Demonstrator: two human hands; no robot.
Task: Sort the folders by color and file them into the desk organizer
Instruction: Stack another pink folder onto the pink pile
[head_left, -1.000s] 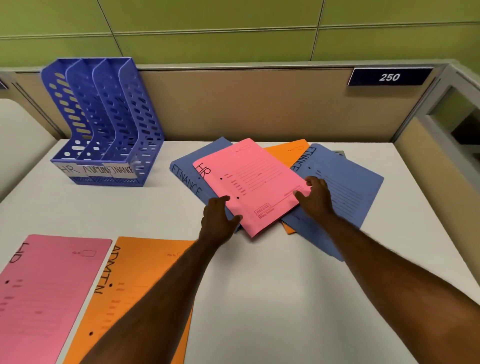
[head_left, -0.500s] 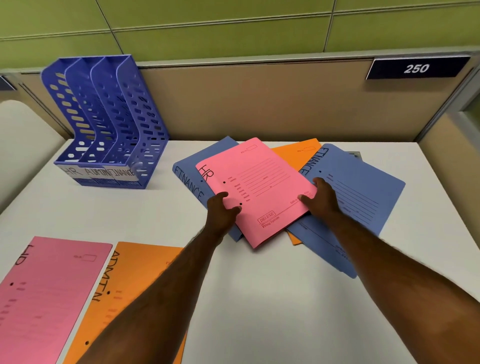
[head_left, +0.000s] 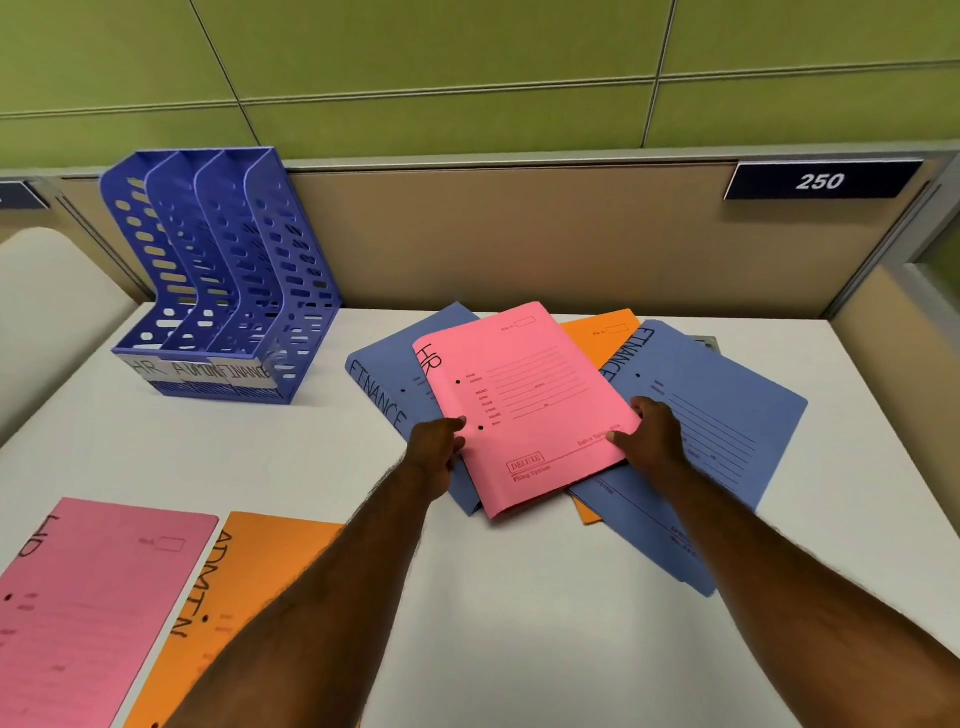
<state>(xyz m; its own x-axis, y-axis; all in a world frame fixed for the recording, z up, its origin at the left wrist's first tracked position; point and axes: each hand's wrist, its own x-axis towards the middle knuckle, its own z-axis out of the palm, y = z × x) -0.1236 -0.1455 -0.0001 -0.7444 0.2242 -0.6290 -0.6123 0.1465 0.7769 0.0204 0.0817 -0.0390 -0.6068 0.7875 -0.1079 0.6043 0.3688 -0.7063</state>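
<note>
Mid-frame: left hand (head_left: 436, 447) and right hand (head_left: 652, 436) each pinched an edge of the pink HR folder (head_left: 524, 405) atop the fanned pile; organizer (head_left: 228, 275) upper left.

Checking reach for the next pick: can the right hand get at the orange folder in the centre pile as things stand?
Probably not directly. The orange folder lies under the pink HR folder and a blue FINANCE folder; the right hand grips the pink one's edge, so that must go first.

Organizer (head_left: 223, 291) far left on surface (head_left: 519, 623); overlapping folder pile (head_left: 535, 405) to its right; two folders (head_left: 156, 597) near left.
</note>
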